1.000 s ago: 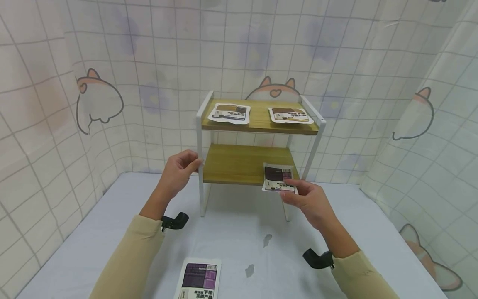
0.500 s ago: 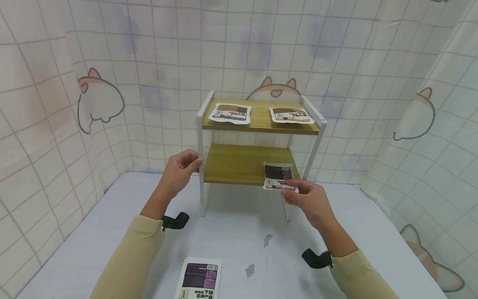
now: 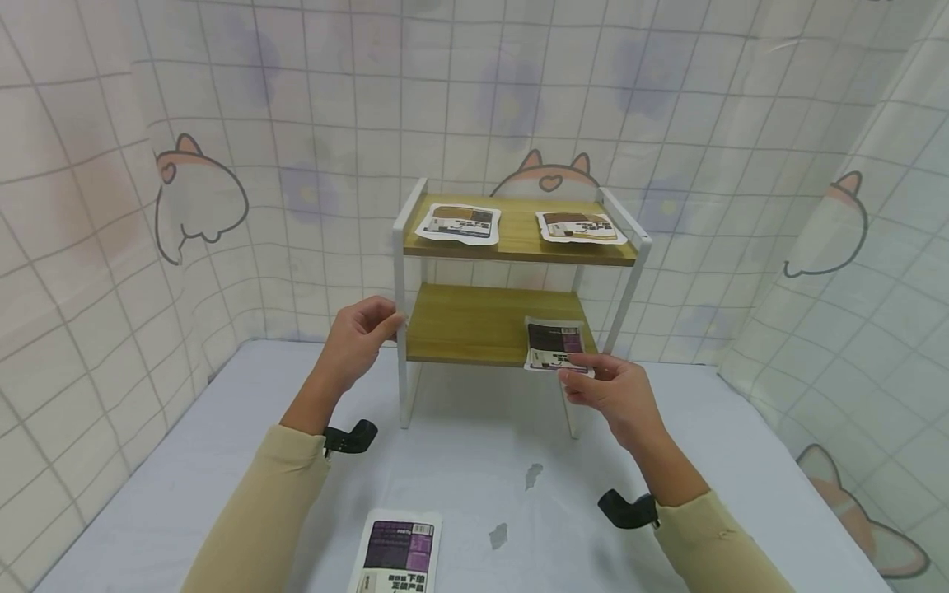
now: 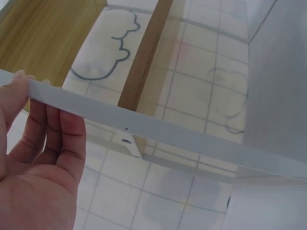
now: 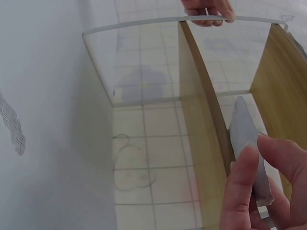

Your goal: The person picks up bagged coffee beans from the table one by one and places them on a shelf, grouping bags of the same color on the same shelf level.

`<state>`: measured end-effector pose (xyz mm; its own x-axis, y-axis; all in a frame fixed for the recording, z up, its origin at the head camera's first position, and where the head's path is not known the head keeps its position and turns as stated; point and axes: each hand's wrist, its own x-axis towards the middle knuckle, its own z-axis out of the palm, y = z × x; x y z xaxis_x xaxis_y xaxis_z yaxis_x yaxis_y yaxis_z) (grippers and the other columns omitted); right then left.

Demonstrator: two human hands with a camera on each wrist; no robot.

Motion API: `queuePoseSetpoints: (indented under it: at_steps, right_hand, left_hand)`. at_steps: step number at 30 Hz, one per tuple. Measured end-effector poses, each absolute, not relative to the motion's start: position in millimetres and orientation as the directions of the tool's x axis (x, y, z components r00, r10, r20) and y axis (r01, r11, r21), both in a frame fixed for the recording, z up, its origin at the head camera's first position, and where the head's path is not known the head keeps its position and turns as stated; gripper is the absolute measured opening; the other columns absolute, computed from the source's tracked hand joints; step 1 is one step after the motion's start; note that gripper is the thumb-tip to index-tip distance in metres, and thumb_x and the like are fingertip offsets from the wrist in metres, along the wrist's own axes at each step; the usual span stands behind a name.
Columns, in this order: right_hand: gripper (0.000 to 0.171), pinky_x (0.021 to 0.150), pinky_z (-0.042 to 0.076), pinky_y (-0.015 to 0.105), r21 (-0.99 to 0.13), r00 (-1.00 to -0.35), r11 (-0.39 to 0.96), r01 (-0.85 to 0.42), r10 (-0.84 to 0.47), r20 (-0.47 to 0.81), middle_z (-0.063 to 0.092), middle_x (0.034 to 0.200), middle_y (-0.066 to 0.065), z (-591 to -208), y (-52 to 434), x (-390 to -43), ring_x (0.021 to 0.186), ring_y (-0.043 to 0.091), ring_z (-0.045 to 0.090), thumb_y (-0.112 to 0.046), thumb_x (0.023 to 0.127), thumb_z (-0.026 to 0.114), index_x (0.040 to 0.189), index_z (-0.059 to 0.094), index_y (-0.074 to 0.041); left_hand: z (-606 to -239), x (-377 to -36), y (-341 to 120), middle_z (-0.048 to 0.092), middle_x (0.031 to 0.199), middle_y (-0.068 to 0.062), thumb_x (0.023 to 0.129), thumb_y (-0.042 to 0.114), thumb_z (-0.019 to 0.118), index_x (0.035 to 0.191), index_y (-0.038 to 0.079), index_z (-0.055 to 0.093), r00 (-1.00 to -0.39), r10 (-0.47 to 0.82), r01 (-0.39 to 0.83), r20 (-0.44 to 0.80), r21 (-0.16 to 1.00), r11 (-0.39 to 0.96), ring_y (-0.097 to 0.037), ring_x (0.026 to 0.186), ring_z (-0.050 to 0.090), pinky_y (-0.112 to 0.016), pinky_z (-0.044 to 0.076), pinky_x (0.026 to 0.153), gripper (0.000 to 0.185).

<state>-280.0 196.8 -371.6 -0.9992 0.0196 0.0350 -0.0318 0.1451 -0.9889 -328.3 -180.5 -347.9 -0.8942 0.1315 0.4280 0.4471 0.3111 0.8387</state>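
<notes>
My left hand (image 3: 361, 333) pinches the left white upright (image 4: 91, 105) of a small two-tier shelf (image 3: 474, 321), thumb on one side and fingers curled behind. My right hand (image 3: 611, 394) grips the near edge of a flat purple-and-white packet (image 3: 552, 339) between thumb and fingers. This packet lies over the front right part of the lower wooden board. Seen edge-on in the right wrist view, the same packet (image 5: 244, 139) sits close against the board's front edge (image 5: 211, 86).
On the upper board lie two brown-and-white packets, one at left (image 3: 460, 224) and one at right (image 3: 581, 228). Another purple packet (image 3: 396, 552) rests on the white-covered table (image 3: 474, 478) in front. Behind hangs a checked curtain (image 3: 334, 99) with cartoon animals.
The right hand has nudged the purple packet slightly farther back onto the lower board. The left hand keeps its grip on the upright.
</notes>
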Motion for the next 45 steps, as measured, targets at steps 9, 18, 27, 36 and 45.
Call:
queuePoseSetpoints:
  at_steps: [9,18,27,36,45]
  right_hand:
    - [0.056,0.081,0.060,0.023,-0.989,-0.999,0.145,-0.027,0.043,0.033,0.052,0.140,0.017,-369.3,195.6,-278.8,0.088,0.017,0.069,-0.027,0.090,0.081,0.136,0.063,-0.002]
    - [0.055,0.081,0.061,0.025,-0.992,-0.996,0.122,-0.039,0.074,0.049,0.056,0.136,0.017,-371.8,193.2,-277.2,0.086,0.016,0.071,-0.026,0.089,0.082,0.135,0.064,-0.002]
    - [0.052,0.078,0.062,0.026,-0.990,-0.988,0.093,-0.108,0.096,0.117,0.069,0.111,0.005,-375.3,189.8,-275.9,0.076,0.013,0.073,-0.026,0.088,0.082,0.130,0.067,0.001]
    - [0.046,0.077,0.061,0.024,-0.987,-0.985,0.108,-0.117,0.114,0.129,0.069,0.108,0.007,-377.4,187.1,-279.3,0.076,0.012,0.072,-0.025,0.090,0.080,0.126,0.069,0.000]
    - [0.043,0.074,0.062,0.025,-0.994,-0.983,0.031,-0.105,0.150,0.108,0.073,0.097,0.001,-378.1,181.2,-283.2,0.071,0.011,0.073,-0.021,0.089,0.081,0.123,0.070,0.002]
  left_hand:
    - [-347.6,-328.4,-180.1,0.069,0.102,-0.010,0.101,0.029,0.066,0.108,0.009,0.069,-0.897,0.130,0.441,0.422,0.842,0.309,-0.021,0.093,0.066,-0.024,0.056,0.084,0.021]
    - [-348.0,-329.8,-180.1,0.069,0.102,-0.010,0.102,0.028,0.065,0.109,0.007,0.069,-0.897,0.129,0.441,0.422,0.842,0.310,-0.020,0.093,0.065,-0.022,0.056,0.083,0.022]
    - [-346.9,-329.0,-179.9,0.069,0.103,-0.010,0.101,0.028,0.066,0.110,0.007,0.069,-0.897,0.130,0.441,0.422,0.845,0.302,-0.019,0.093,0.065,-0.022,0.056,0.084,0.023]
    - [-346.9,-329.2,-180.0,0.069,0.106,-0.017,0.102,0.026,0.065,0.111,0.003,0.068,-0.901,0.132,0.434,0.414,0.848,0.305,-0.020,0.093,0.064,-0.020,0.055,0.085,0.025]
    - [-346.5,-329.6,-179.9,0.070,0.107,-0.017,0.102,0.027,0.065,0.111,0.004,0.069,-0.900,0.134,0.436,0.416,0.845,0.308,-0.021,0.094,0.065,-0.027,0.057,0.088,0.024]
